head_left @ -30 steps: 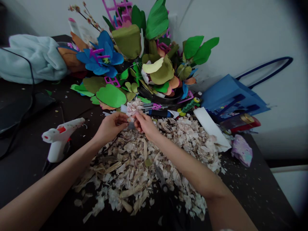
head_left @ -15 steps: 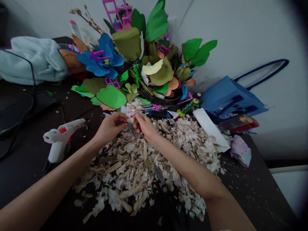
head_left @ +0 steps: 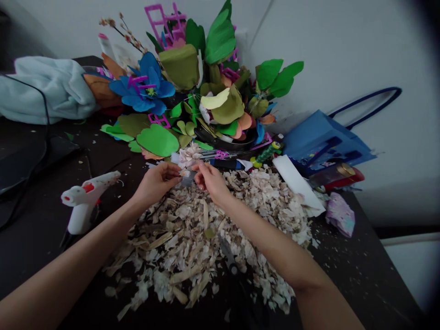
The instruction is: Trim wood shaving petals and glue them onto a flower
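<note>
pale shaving flower [head_left: 188, 156] held up just clear of the heap of wood shavings [head_left: 206, 238]: left hand [head_left: 156, 183] curled, apparently gripping its base, right hand [head_left: 211, 180] pinching a small petal [head_left: 187, 176] against it, steady for close work. hot glue gun [head_left: 85, 201] propped within easy reach, scissors [head_left: 228, 259] among the shavings.

The dark table [head_left: 373, 279] is flecked with scraps. A wide heap of pale shavings [head_left: 192, 238] covers its middle, with scissors [head_left: 228, 259] lying at the near side (half sunk, the handles lost in shadow). A glue gun [head_left: 84, 201] and a pale blue cloth [head_left: 44, 91] lie left; a white strip [head_left: 297, 183], blue bag [head_left: 326, 142] and crumpled lilac paper [head_left: 339, 214] lie right.
</note>
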